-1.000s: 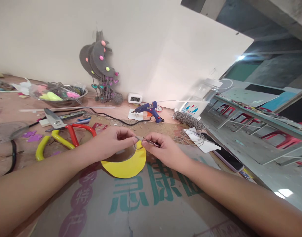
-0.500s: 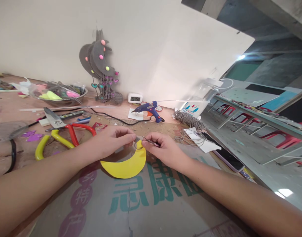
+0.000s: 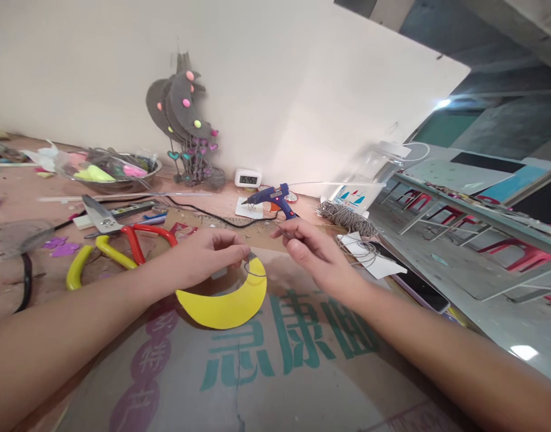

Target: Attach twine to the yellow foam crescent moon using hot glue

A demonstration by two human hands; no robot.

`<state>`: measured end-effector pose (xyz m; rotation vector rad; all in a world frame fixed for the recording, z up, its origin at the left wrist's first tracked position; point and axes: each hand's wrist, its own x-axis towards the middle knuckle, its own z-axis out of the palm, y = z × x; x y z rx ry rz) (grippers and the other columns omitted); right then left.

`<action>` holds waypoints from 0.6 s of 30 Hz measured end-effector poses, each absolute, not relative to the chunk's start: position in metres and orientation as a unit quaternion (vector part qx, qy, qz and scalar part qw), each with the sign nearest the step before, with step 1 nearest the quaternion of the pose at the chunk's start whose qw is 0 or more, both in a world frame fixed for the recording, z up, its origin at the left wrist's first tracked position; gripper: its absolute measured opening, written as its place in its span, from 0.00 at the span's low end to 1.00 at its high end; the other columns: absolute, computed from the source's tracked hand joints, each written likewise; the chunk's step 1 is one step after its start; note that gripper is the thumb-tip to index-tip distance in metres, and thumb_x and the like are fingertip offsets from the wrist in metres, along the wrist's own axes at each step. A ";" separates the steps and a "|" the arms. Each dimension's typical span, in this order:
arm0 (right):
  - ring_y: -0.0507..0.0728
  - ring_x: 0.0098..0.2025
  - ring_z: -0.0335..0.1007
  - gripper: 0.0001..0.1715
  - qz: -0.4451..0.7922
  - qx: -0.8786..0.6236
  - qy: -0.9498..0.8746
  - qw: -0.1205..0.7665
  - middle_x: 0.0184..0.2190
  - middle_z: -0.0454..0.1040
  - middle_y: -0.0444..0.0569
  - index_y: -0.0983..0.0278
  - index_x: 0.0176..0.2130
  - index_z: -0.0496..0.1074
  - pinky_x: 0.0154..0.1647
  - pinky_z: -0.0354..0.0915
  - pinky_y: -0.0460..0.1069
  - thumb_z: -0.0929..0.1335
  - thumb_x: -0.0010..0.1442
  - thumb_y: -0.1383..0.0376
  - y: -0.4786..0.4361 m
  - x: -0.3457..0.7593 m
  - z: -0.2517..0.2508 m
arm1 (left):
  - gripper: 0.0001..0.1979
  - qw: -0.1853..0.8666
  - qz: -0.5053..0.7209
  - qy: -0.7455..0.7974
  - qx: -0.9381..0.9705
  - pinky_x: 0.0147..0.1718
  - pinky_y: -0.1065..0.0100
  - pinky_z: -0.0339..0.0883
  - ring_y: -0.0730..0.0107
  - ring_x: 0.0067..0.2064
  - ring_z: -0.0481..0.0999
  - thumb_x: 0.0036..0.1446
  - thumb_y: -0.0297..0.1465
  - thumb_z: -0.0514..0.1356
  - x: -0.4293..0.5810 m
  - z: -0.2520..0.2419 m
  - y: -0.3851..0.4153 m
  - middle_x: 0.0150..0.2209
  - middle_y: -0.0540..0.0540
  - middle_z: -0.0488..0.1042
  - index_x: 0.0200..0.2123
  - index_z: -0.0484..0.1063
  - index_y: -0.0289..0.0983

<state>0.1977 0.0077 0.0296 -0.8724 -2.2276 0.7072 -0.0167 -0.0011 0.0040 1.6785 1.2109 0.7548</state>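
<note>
- Cardboard sheet (image 3: 302, 372) is used as the bench; yellow crescent (image 3: 225, 306) is laid flat on it.
- Wire loop (image 3: 254, 269) is pinched by left hand (image 3: 207, 255) at the crescent's upper tip.
- Right hand (image 3: 309, 249) is held just beyond that tip, fingers narrowed; contents cannot be told.
- Judgement: loop should be pinned firmly against the tip.

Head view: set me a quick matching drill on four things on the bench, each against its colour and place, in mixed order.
Things:
1 paper crescent
2 glue gun
3 clock
4 coil of string

Colour and place:
A grey, to the right of the glue gun
B yellow, one tip at the fingers of the left hand
C white, at the foot of the wall
D blue, just beyond the right hand

Pairs: 1-B, 2-D, 3-C, 4-A.
</note>
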 end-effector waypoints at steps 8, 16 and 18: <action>0.55 0.37 0.63 0.18 0.022 -0.249 -0.948 0.198 0.33 0.68 0.51 0.63 0.48 0.67 0.38 0.59 0.49 0.59 0.61 0.60 0.017 0.207 0.037 | 0.15 0.443 0.291 0.489 0.693 0.21 0.73 0.58 0.74 0.23 0.67 0.51 0.42 0.53 -0.016 0.003 -0.003 0.22 0.51 0.71 0.24 0.68 0.37; 0.54 0.33 0.62 0.17 -0.013 -0.246 -0.950 0.190 0.27 0.67 0.49 0.63 0.45 0.70 0.35 0.56 0.48 0.60 0.61 0.60 0.020 0.208 0.033 | 0.15 0.438 0.289 0.495 0.692 0.22 0.73 0.58 0.73 0.24 0.68 0.51 0.42 0.53 -0.015 0.003 -0.003 0.22 0.51 0.70 0.24 0.68 0.37; 0.54 0.33 0.61 0.17 -0.014 -0.247 -0.951 0.187 0.26 0.66 0.49 0.64 0.44 0.71 0.34 0.56 0.48 0.60 0.61 0.60 0.019 0.207 0.034 | 0.15 0.442 0.288 0.495 0.690 0.23 0.73 0.58 0.73 0.25 0.68 0.51 0.43 0.53 -0.015 0.004 -0.004 0.23 0.50 0.71 0.24 0.67 0.37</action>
